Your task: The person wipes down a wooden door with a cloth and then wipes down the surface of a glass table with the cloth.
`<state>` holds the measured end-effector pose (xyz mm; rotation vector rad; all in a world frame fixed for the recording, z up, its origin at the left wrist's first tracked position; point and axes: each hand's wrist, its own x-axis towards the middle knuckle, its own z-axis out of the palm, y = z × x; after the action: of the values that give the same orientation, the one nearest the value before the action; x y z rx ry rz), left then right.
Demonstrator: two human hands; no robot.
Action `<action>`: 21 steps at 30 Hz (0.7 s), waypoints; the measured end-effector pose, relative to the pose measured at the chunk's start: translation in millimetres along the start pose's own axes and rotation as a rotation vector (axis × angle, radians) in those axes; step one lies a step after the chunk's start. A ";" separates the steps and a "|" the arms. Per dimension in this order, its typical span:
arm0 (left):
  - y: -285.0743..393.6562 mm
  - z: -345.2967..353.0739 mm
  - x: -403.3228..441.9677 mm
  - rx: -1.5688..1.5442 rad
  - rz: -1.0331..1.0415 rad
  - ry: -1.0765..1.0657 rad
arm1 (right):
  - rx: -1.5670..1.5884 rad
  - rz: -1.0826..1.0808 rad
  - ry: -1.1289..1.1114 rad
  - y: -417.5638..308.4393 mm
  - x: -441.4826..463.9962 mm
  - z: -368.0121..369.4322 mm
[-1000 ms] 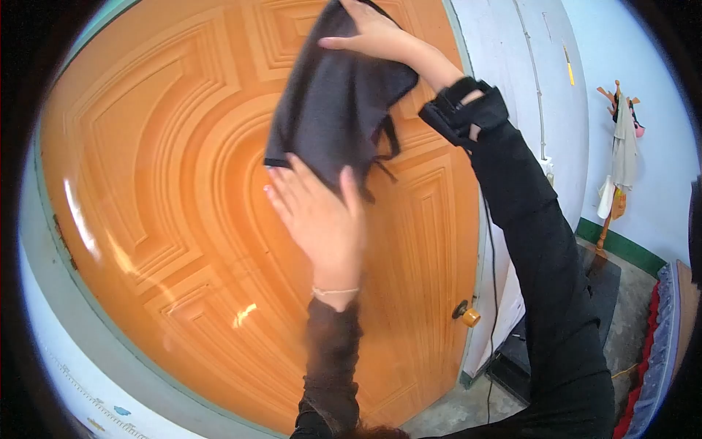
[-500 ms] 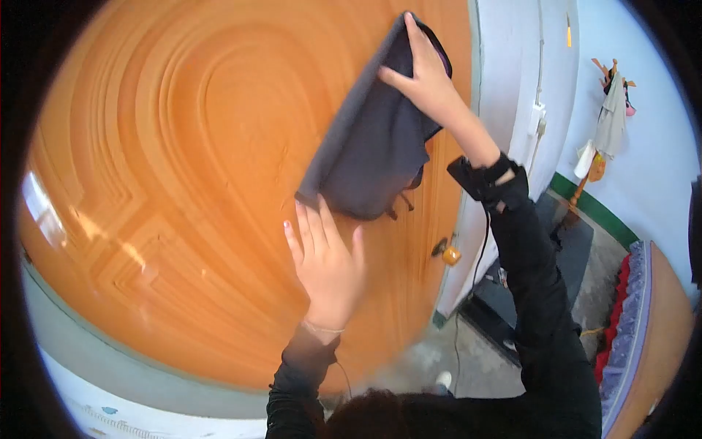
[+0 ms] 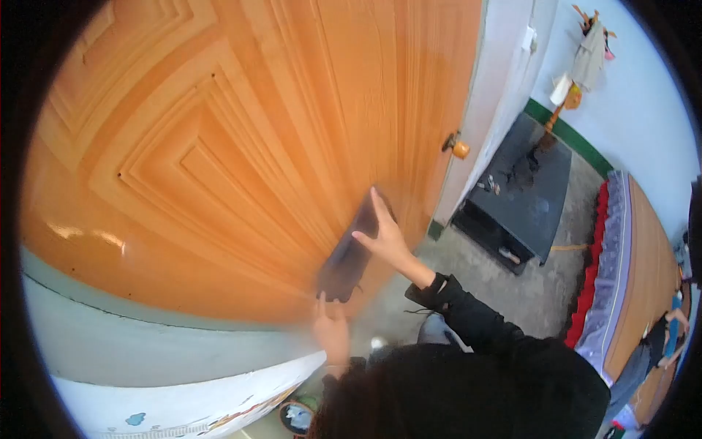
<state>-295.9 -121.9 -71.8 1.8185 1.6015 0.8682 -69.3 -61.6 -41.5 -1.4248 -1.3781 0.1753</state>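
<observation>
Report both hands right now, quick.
Left hand: fingertips at the lower end of the dark cloth; too blurred to tell whether it grips.
Right hand: open, thumb and fingers spread on the cloth's upper part.

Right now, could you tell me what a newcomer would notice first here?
Probably the orange door, filling the left and centre. In front of its lower part, the right hand is spread over a dark cloth, the left hand at the cloth's lower end. At right, a red frill stands out against the grey floor.
</observation>
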 end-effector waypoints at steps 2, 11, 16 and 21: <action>-34.5 -6.4 -10.1 -0.385 -0.196 -0.080 | 0.135 0.150 -0.048 -1.0 -25.6 12.9; -52.9 -38.7 -50.9 -0.735 -0.360 -0.173 | 0.796 0.951 -0.165 46.8 -127.1 -29.2; -87.5 16.6 -75.4 -0.655 -0.193 -0.148 | 0.784 0.911 -0.136 65.7 -176.2 -142.1; 3.9 105.6 -108.7 -0.599 -0.242 -0.464 | 0.687 0.854 0.075 91.5 -264.9 -307.8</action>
<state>-220.1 -229.4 -147.1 1.2523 1.0834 0.6562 126.0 -418.1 -131.4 -1.3010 -0.4729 1.0270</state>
